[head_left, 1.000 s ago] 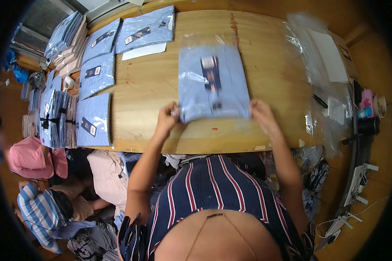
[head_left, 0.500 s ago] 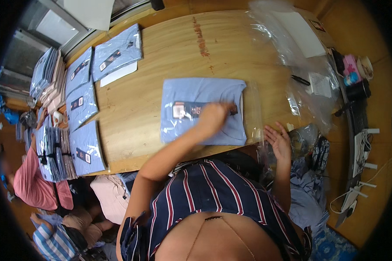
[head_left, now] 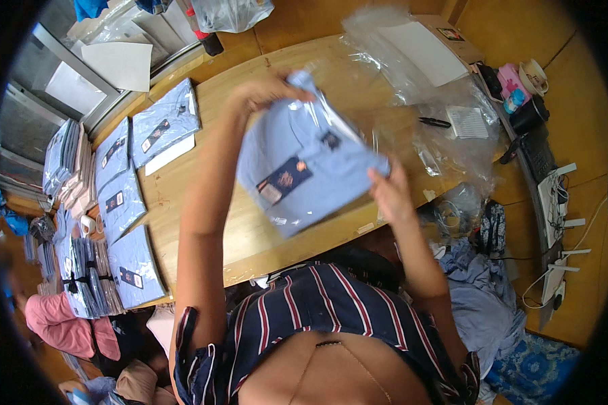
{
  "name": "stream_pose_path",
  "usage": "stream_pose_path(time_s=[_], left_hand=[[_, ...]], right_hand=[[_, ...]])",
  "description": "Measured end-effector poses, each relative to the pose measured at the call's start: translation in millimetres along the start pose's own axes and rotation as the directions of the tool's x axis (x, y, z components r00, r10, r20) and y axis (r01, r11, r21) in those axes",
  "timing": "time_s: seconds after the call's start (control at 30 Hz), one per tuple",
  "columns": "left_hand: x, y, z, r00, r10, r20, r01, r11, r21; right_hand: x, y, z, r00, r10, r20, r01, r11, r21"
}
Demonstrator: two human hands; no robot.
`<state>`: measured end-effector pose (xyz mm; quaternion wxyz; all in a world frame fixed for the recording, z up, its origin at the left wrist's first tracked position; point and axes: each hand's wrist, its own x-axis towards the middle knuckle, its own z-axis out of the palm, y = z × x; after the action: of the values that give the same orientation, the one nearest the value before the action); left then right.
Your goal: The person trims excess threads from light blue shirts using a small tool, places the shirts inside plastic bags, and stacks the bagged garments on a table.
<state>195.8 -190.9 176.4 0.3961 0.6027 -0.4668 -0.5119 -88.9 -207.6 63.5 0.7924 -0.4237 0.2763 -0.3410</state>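
A folded light-blue shirt in a clear plastic bag (head_left: 284, 145) is held tilted above the wooden table, with a dark label on its front. My left hand (head_left: 271, 93) grips its upper edge near the collar, slightly smeared by motion. On its right corner my right hand (head_left: 390, 192) is closed, thumb on top. Bagged blue shirts (head_left: 165, 128) with dark labels lie along the table's left side, one with a white card (head_left: 170, 155) under it.
Stacks of bagged shirts (head_left: 91, 280) stand at the left edge. Clear plastic bags (head_left: 446, 152), a black pen-like tool (head_left: 434, 122) and white sheets (head_left: 429, 54) lie at the right. A person in pink (head_left: 64, 324) is at the lower left.
The bagged shirt has been lifted off the table and turned. My left hand moved from its front to the upper edge; my right hand, formerly open beside it, now grips its corner.
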Motion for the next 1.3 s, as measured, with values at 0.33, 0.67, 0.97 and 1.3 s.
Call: stream_pose_path(time_s=[0.33,0.67,0.97,1.3], left_hand=[[-121,-56,0,0.788,0.609,-0.093,-0.54,0.755,0.371],[-128,-132,96,0.999,-0.016,0.045,-0.021,0.695,0.719],[-16,-169,140,0.841,0.47,0.27,-0.376,0.147,0.915],[-14,-170,141,0.863,0.428,0.268,-0.353,0.13,0.927]], right_hand=[[66,-60,26,0.615,-0.411,0.673,0.788,0.34,-0.513],[-1,16,-39,0.812,0.039,0.582,0.558,0.242,-0.794],[3,26,-49,0.836,0.027,0.549,0.543,0.11,-0.832],[-28,37,-53,0.698,-0.209,0.685,0.667,-0.158,-0.728]])
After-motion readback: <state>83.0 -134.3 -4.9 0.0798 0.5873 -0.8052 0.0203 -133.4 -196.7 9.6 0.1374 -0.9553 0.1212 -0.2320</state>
